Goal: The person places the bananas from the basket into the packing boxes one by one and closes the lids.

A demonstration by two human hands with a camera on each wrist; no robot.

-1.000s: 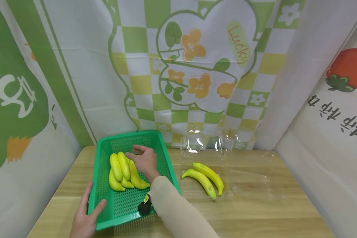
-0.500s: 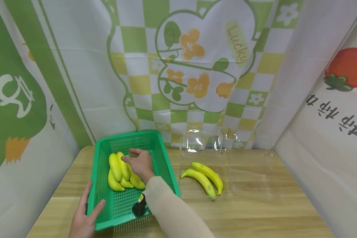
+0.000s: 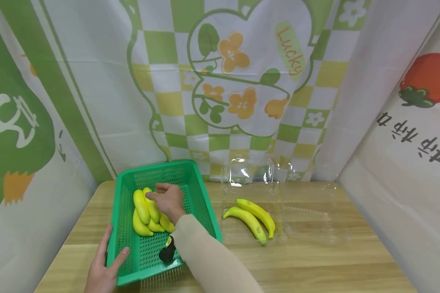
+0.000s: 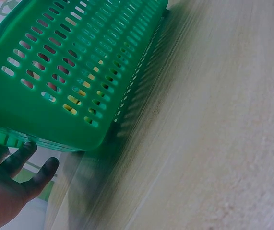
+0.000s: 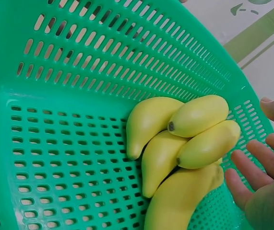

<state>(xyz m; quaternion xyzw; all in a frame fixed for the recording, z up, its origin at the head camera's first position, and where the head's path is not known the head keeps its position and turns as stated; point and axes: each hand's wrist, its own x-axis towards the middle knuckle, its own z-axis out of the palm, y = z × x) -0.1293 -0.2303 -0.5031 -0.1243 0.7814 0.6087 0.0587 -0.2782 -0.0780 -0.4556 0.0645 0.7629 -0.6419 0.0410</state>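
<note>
A pile of yellow bananas lies in the green basket at the tabletop's left side, toward its back-left corner. My right hand reaches into the basket with its fingers apart and holds nothing. From the head, this hand covers part of the pile; the right wrist view shows my fingertips just beside the bananas, and at least five of them, two lying over the others. From the left wrist only bits of yellow show through the basket's slots.

My left hand touches the basket's left side near its front corner, fingers extended and spread. The head view shows my thumb by the rim; whether it presses there I cannot tell.

Nearer the middle of the tabletop, two more bananas lie side by side in a transparent plastic container that reaches the back edge.
</note>
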